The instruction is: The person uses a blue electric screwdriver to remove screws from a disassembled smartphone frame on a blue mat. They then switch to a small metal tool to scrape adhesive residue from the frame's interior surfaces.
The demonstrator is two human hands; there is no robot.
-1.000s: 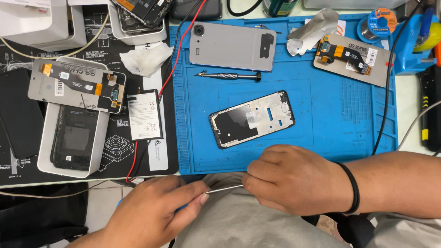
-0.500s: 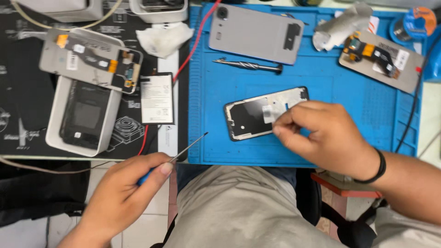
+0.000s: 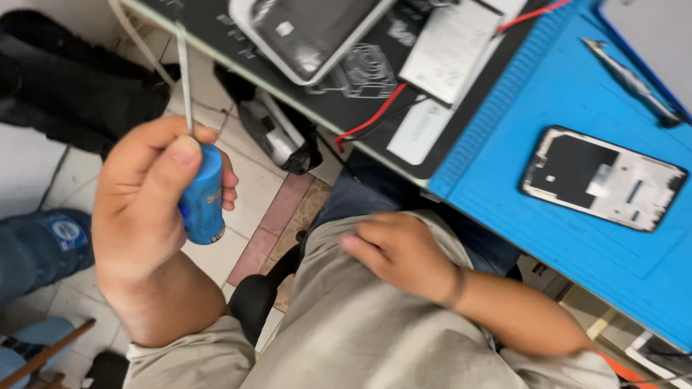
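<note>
**Screwdriver raised at the left, phone frame on the blue mat**

The left hand [image 3: 148,205] is wrapped tightly around a screwdriver with a stubby blue handle and thin metal shaft [image 3: 202,191], held upright beside the bench, over the tiled floor. Right of it, the right hand [image 3: 400,252] rests on the lap against beige cloth, fingers loosely curled and holding nothing. Above, a dark work mat [image 3: 346,108] carries a white-rimmed phone body [image 3: 306,32]. Further right, a black opened phone frame [image 3: 602,179] lies flat on the blue silicone mat [image 3: 504,187], well apart from both hands, with slim metal tweezers [image 3: 634,83] beyond it.
</note>
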